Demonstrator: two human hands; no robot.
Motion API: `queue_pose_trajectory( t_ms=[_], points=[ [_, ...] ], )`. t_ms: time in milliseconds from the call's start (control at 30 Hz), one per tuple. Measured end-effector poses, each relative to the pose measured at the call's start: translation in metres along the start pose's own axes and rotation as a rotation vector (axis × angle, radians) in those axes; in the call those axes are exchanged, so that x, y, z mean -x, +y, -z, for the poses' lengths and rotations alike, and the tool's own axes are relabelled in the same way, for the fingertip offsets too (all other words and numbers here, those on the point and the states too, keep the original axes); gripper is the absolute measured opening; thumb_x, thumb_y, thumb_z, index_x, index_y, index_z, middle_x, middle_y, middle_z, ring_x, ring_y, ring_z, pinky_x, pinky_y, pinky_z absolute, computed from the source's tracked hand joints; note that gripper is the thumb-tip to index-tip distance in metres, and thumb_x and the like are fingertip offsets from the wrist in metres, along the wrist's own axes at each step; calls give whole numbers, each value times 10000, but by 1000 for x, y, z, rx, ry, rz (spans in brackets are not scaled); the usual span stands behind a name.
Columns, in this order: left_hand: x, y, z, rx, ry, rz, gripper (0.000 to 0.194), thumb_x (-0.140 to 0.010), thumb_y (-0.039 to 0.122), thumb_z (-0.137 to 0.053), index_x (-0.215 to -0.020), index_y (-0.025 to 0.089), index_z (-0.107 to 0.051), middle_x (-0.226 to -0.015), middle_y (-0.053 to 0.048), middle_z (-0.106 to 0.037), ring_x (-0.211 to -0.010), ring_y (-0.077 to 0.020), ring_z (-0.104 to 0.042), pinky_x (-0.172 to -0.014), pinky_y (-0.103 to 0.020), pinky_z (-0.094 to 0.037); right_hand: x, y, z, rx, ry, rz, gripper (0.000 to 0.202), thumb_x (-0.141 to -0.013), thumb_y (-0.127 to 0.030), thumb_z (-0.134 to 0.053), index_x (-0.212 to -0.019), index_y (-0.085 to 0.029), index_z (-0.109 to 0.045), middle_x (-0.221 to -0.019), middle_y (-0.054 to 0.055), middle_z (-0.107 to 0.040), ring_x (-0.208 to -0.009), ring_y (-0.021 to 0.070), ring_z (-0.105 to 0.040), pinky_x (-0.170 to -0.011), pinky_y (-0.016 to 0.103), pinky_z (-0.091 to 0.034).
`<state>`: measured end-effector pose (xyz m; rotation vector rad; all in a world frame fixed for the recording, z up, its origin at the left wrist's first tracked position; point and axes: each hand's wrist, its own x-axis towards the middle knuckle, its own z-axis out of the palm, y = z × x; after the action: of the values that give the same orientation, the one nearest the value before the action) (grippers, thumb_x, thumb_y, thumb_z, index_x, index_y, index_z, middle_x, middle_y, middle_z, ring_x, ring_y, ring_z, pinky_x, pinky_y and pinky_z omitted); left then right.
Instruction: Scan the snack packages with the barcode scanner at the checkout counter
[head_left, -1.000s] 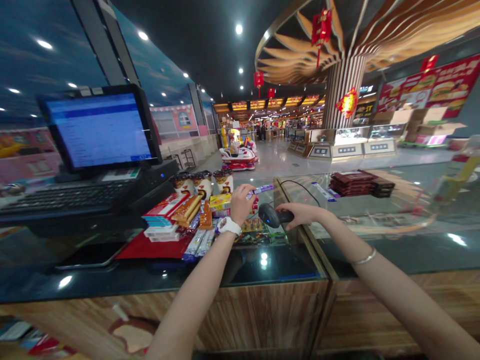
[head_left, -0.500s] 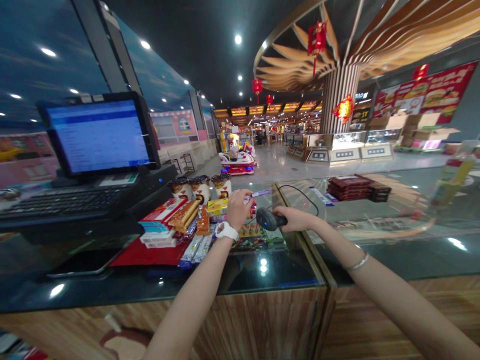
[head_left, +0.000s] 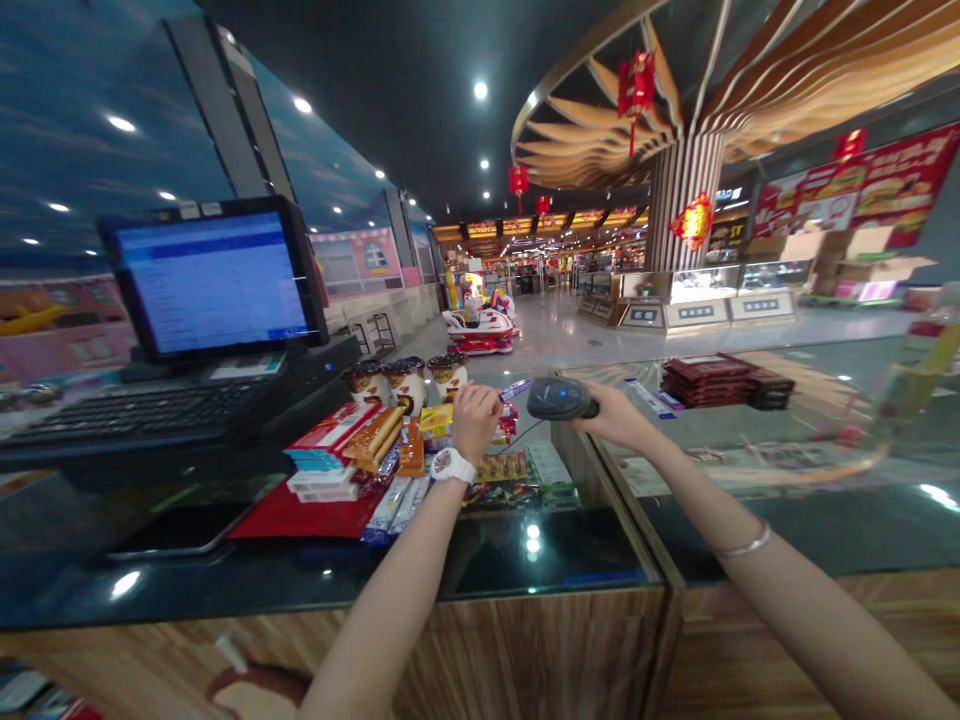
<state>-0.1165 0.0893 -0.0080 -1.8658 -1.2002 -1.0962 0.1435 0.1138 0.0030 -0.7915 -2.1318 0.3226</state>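
My left hand [head_left: 474, 420], with a white watch on the wrist, is closed on one end of a slim purple snack packet [head_left: 516, 389]. The packet's free end points right. Gripped by its handle, a black barcode scanner [head_left: 556, 398] with a blue light is in my right hand [head_left: 615, 414]. The scanner's head is close to the packet's tip; whether they touch I cannot tell. Left of my left hand lie orange-wrapped snacks [head_left: 375, 437], a yellow box [head_left: 435, 425] and silver-purple packets [head_left: 390, 505]. Three lidded cups [head_left: 406, 384] stand behind them.
A monitor [head_left: 214, 280] and a keyboard [head_left: 161, 408] stand at the left, near a dark tablet-like device [head_left: 176, 530]. On the glass counter [head_left: 795, 475] at the right are stacked brown packs [head_left: 705, 380] and two slim packets [head_left: 649, 398]. A bottle [head_left: 919, 375] stands farther right.
My right hand has raised and turned the scanner, bringing its head up beside the purple packet. The packet tilts more steeply now. The view has shifted slightly.
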Motion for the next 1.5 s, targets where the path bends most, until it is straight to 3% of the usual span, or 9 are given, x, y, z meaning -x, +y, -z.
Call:
queue_pose_trajectory(
  t_ms=[200,1033,1200,1500],
  points=[
    [2,-5,0,-30,-16,-82,206,-843,73,-568,-719,234,-597,-876,-23,-712,-889,-190,-621,-1031,-440,-446,1,-3,4,-29,-11,-42,256,-688,-225,-686,-940,-190,-707,-1011,80,-737,-1044,303,-656,-937,420,-507],
    [1,-4,1,-35,-23,-72,207,-852,91,-549,-720,238,-614,-868,-18,-718,-894,-177,-635,-1065,-461,-439,0,-5,2,-28,-16,7,317,-696,-221,-697,-1012,-201,-699,-1040,74,-715,-1071,293,-637,-941,411,-497],
    [-1,-2,3,-17,27,-46,225,-855,86,-551,-690,236,-575,-863,-16,-720,-881,-183,-632,-1045,-454,-437,2,-4,-3,-13,-126,16,355,-714,-245,-702,-1058,-177,-646,-1061,83,-671,-1038,268,-615,-906,387,-485],
    [-3,1,8,-12,41,-60,218,-879,107,-561,-702,235,-566,-878,-8,-726,-883,-186,-632,-1046,-459,-427,10,-8,-28,-5,-491,54,306,-705,-132,-628,-1004,-163,-569,-977,41,-553,-923,204,-568,-864,338,-480]
  ],
)
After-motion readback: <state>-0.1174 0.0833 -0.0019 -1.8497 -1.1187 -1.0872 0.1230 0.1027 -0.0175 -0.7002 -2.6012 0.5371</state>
